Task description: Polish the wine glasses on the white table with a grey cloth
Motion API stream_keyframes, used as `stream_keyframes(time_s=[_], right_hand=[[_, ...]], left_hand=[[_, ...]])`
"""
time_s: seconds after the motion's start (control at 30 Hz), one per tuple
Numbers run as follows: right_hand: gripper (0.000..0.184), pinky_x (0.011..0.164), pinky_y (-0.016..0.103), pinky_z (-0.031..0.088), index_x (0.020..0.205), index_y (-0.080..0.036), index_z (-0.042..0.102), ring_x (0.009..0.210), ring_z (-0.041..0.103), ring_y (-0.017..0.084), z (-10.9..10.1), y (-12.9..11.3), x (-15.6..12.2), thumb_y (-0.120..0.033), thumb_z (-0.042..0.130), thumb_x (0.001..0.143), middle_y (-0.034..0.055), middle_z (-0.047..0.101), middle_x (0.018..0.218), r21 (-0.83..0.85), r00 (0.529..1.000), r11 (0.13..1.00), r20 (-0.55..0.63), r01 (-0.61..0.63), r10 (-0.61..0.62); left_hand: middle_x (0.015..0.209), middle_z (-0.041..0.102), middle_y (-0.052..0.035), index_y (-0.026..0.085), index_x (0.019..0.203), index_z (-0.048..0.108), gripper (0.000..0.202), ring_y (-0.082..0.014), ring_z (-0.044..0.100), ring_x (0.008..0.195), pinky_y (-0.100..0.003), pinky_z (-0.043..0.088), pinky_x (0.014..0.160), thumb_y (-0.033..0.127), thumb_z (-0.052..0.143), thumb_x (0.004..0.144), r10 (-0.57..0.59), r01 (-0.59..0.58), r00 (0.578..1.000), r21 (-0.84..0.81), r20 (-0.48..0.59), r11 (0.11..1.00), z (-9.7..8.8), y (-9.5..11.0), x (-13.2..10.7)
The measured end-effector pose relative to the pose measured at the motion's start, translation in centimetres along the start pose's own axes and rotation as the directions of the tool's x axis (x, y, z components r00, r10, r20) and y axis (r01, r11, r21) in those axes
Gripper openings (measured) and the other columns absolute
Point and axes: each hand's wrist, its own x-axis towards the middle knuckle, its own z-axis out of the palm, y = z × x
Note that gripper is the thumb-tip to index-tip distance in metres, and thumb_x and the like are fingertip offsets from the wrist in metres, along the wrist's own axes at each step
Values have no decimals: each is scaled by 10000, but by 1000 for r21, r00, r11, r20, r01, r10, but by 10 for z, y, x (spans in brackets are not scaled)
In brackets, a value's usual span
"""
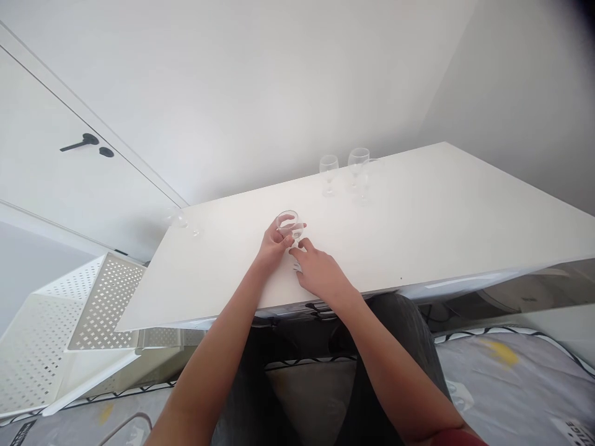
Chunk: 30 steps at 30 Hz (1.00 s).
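A clear stemmed glass (297, 231) is held over the white table in front of me, its rim facing up and toward me. My left hand (275, 241) wraps around the bowl, with fingers behind it and the thumb in front. Just below, my right hand (320, 267) has its thumb and fingers curled about the stem and foot. Part of the stem is hidden by those fingers. I cannot tell whether the glass's foot touches the table.
Toward the table's (223, 272) back edge stand a stemmed glass (329, 167), a larger-looking one (358, 162) and a faint third (365, 184). Another clear glass (180, 219) appears slanted at the far left corner. White perforated racks (109, 297) are beside the table; a door handle (80, 142) is beyond.
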Motion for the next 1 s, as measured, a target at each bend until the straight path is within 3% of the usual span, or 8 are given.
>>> stream_keyframes(time_s=[0.1,0.37,0.57,0.73,1.0], right_hand=[[426,651,342,474,1396,-207,642,862,702,221,-1,-2,1,-176,547,982,141,578,1404,-19,999,999,4,-42,42],[418,657,346,470,1376,-219,682,865,703,226,0,6,4,-201,552,979,122,602,1384,0,991,991,-4,-133,133],[402,673,346,455,1351,-232,703,886,709,226,0,18,6,-216,546,981,107,614,1424,56,983,982,-31,-179,181],[372,748,368,495,1324,-200,712,976,726,266,-11,44,4,-230,536,998,124,592,1482,56,957,957,-51,-283,286],[421,900,414,544,1403,-185,659,1156,696,320,-24,89,-1,-231,513,1011,149,584,1532,70,904,910,-108,-408,413]], left_hand=[[1289,755,-179,225,1333,604,693,-160,697,849,-317,503,838,493,929,784,-45,46,999,-20,26,999,0,-1,0],[1412,696,-217,213,1382,634,747,-199,703,954,-329,500,857,510,939,767,-35,36,998,-29,46,999,5,2,0],[1494,618,-146,288,1391,621,688,-100,617,759,-324,525,844,614,848,829,-38,38,999,-55,6,998,2,1,0],[1251,650,-77,272,1244,683,448,-107,600,742,-286,522,771,615,688,957,-71,63,992,-84,-100,994,2,4,1],[1005,577,-38,220,1064,711,335,-85,534,668,-253,498,679,544,648,1001,-120,79,964,-175,-238,981,-1,3,3]])
